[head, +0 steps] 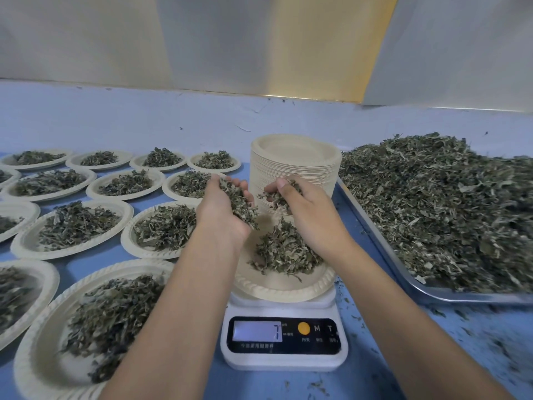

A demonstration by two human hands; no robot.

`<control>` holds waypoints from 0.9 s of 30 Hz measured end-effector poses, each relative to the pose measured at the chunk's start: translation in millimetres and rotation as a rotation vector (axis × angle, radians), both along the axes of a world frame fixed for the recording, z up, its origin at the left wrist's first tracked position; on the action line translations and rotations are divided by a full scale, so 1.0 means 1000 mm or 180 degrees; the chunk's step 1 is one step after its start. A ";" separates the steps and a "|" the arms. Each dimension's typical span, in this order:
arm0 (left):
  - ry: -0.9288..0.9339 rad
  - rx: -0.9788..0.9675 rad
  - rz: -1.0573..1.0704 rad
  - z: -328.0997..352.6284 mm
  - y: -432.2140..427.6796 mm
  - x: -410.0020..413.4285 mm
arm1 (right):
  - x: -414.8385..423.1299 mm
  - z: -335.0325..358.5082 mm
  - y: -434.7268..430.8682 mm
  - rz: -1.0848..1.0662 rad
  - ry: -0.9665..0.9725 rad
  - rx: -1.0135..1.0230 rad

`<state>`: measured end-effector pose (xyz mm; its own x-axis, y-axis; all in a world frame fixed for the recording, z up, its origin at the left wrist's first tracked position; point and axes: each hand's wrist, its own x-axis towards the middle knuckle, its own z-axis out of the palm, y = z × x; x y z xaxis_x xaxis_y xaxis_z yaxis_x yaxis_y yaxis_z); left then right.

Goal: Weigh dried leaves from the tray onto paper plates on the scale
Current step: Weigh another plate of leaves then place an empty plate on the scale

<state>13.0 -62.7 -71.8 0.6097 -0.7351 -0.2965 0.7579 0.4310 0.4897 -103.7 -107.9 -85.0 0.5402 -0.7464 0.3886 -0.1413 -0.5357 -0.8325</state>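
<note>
A white digital scale (284,342) stands in front of me, and its display reads 7. On it sits a paper plate (284,288) with a small heap of dried leaves (285,252). My left hand (223,209) hovers above the plate's left side, cupped around a handful of leaves. My right hand (302,206) hovers above the plate's right side and pinches a smaller bunch of leaves. The metal tray (383,255) at the right is piled with dried leaves (444,203).
A tall stack of empty paper plates (294,160) stands just behind the scale. Several filled plates (78,226) cover the blue table to the left. Leaf crumbs are scattered on the table (467,336) near the tray. A wall runs along the far edge.
</note>
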 end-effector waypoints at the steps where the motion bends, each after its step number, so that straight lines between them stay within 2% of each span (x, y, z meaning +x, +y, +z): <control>1: 0.0000 0.0003 -0.0002 0.000 0.000 0.000 | 0.000 0.000 0.000 -0.0002 -0.0011 0.0024; 8: 0.0041 0.0014 -0.0025 0.000 0.000 -0.002 | 0.002 0.001 -0.001 -0.0031 -0.0483 0.0177; 13: 0.0095 -0.0008 -0.0066 -0.001 0.000 -0.003 | -0.002 0.003 -0.001 -0.0080 -0.0503 0.0315; 18: 0.0075 0.0000 -0.0060 0.001 0.001 -0.003 | -0.003 0.008 0.002 -0.0118 -0.0767 0.0821; 27: -0.0061 0.0009 -0.0365 0.008 0.000 -0.020 | 0.002 0.016 0.010 0.0105 -0.1168 0.1200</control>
